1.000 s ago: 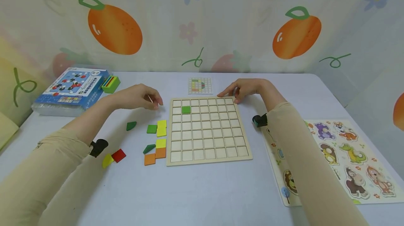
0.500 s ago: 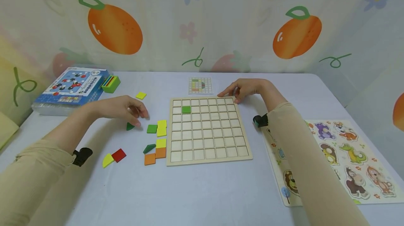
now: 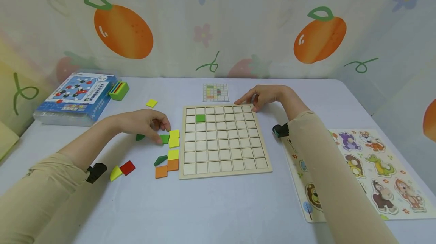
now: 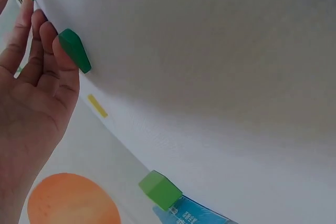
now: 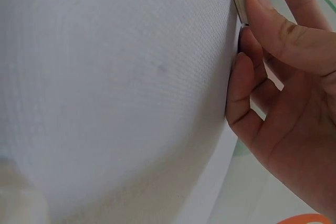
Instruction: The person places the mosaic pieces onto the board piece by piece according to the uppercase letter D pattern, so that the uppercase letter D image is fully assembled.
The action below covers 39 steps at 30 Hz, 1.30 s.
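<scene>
My left hand point(image 3: 141, 123) is over the loose tiles left of the grid board point(image 3: 225, 174), its thumb tip at the left edge of a green square tile point(image 3: 165, 139). Its fingers are loosely bent just above that tile. The left wrist view shows the left hand point(image 4: 42, 77) beside a dark green piece point(image 4: 75, 51). Around the far right corner of the board, my right hand point(image 3: 267, 95) has its thumb and index finger. In the right wrist view the right hand's point(image 5: 289, 82) thumb touches the board's edge. One green tile point(image 3: 200, 118) sits in the grid.
Yellow point(image 3: 173, 154) and orange point(image 3: 161, 171) tiles lie near the board's left edge, with a red tile point(image 3: 127, 168) farther left. A pattern card point(image 3: 216, 92) lies behind the board. A blue box point(image 3: 78, 96) stands back left, an animal puzzle point(image 3: 374, 172) right.
My left hand moved left from beside the board, uncovering a yellow tile, then came forward and right to the green square. The right hand has stayed at the board's corner.
</scene>
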{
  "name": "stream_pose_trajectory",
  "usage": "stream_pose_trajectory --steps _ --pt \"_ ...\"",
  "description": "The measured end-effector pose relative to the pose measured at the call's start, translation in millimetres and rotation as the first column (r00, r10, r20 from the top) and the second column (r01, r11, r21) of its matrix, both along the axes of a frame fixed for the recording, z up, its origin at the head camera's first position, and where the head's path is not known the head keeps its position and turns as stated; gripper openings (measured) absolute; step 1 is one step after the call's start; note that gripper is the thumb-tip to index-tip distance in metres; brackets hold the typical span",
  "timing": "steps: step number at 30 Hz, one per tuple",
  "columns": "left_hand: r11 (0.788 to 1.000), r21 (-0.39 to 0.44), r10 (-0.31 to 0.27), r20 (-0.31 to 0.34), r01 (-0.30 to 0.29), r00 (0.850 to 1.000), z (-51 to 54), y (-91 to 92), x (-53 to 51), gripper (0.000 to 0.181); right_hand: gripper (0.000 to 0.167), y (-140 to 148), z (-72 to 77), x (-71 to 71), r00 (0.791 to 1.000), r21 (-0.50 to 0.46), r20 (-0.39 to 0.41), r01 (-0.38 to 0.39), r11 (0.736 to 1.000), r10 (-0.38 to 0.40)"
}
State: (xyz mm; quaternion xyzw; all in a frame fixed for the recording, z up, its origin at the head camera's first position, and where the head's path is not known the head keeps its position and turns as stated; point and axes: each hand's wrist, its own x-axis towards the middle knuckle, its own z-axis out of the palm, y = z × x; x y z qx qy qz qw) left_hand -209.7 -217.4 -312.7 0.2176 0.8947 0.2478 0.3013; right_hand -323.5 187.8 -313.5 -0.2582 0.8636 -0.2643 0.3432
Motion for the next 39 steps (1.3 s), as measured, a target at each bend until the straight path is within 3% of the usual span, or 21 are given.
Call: stream_pose_trajectory --steps 24,32,39 --pt "1.000 -0.016 0.007 -0.102 -0.009 0.995 -3.7 1.9 3.0 0.023 0.063 0 -0.4 1.7 1.000 0.002 -0.008 0.002 1.000 -0.002" --pt "1.000 -0.009 0.014 -0.157 -0.015 0.988 -1.2 5.2 -1.9 0.012 0.063 -1 1.9 2.0 1.000 -0.006 -0.007 -0.008 1.000 0.008" --pt "0.999 0.038 0.040 -0.183 -0.033 0.982 7.3 21.8 -9.5 0.011 0.064 0 1.4 1.2 1.000 -0.013 0.003 -0.001 1.000 0.001"
